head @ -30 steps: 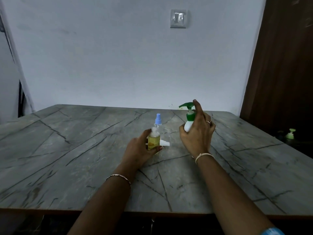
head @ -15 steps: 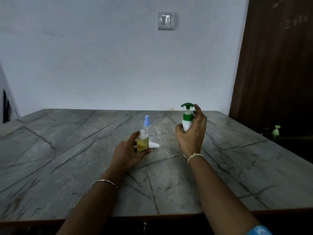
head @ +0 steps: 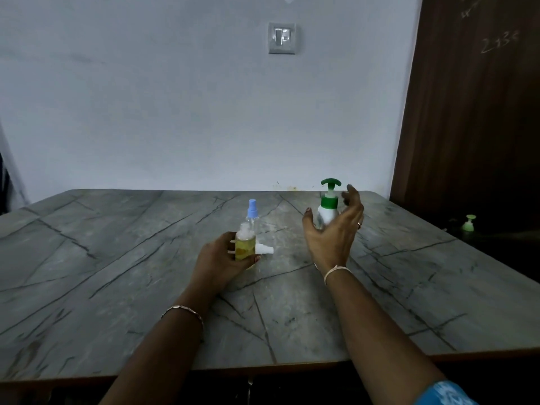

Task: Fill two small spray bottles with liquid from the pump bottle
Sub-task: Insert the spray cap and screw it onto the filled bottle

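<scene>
Pump bottle (head: 328, 211) within loose grip, right hand (head: 333, 238)

- Table (head: 117, 273): grey stone pattern crossed by dark, irregular vein lines; front edge brown.
- Wall (head: 146, 112): plain pale blue-grey.
- Switch plate (head: 282, 38): light grey frame, white centre.
- Door (head: 473, 112): dark brown, with faint chalk-white scribbles near the top.
- Pump bottle (head: 328, 206): white body, green collar, green pump head.
- Spray bottle 1 (head: 252, 213): clear body, light blue spray head.
- Spray bottle 2 (head: 245, 247): clear body, yellow liquid inside.
- Loose spray head (head: 264, 250): white.
- Small object (head: 469, 223) at far right: light green.
- Left-wrist bracelet (head: 182, 309): pale metallic.
- Right-wrist band (head: 336, 271): cream.
- Sleeve (head: 444, 393): bright blue with a lighter pattern.
</scene>
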The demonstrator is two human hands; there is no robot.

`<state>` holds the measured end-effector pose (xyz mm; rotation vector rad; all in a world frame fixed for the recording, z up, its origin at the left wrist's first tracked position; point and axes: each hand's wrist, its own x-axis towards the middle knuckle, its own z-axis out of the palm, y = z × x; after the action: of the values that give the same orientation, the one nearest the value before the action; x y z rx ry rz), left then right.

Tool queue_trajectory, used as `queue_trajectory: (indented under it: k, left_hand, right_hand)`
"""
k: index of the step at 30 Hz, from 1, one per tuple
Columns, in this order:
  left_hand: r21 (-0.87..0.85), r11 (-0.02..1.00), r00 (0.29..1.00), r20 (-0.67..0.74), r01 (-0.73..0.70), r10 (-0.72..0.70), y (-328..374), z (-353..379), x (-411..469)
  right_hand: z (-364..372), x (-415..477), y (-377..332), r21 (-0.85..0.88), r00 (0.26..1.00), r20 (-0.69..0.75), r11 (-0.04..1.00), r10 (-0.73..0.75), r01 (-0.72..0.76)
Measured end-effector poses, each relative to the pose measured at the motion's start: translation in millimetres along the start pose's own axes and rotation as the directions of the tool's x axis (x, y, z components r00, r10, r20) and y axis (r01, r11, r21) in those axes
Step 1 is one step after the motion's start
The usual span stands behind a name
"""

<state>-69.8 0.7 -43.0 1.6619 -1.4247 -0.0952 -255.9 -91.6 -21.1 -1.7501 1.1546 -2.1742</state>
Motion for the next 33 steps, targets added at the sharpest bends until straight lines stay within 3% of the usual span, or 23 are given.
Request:
queue_trajectory:
  k: [4,8,11,14,17,19,25,33]
  left_hand:
    - [-0.022,0.999,0.998,-0.04,0.04,-0.041,-1,0,0]
    - [-0.003,0.995,0.989,-0.115,0.097,-0.097,-3,-4,0]
    - [0.036,0.986,0.975,-0.159,0.163,-0.156,-4,-9,0]
    - [0.06,0.979,0.964,-0.194,0.194,-0.179,-7,-12,-1]
    - [0.047,0.977,0.959,-0.209,0.206,-0.192,-9,-11,-1]
    - [0.03,0.978,0.958,-0.211,0.205,-0.195,-9,-10,0]
    - [0.01,0.978,0.962,-0.187,0.206,-0.201,-10,-9,2]
    - [-0.03,0.98,0.965,-0.171,0.196,-0.198,-11,-10,4]
  right_hand:
    - [2,-5,-10,-0.183,0.976,-0.024,0.96,-0.218,0.21]
    - [6,-13,-22,-0.214,0.882,0.132,0.856,-0.452,0.47]
    - [14,-21,-30,-0.138,0.821,0.263,0.822,-0.507,0.552]
    - [23,-28,-28,0.0,0.748,0.468,0.847,-0.47,0.532]
    - [30,-32,-19,-0.045,0.649,0.671,0.854,-0.358,0.518]
    - [33,-35,-15,-0.093,0.621,0.737,0.87,-0.267,0.484]
    - [40,-40,-16,-0.272,0.625,0.779,0.872,-0.049,0.407]
    - [42,-43,-12,-0.33,0.629,0.777,0.849,-0.004,0.414]
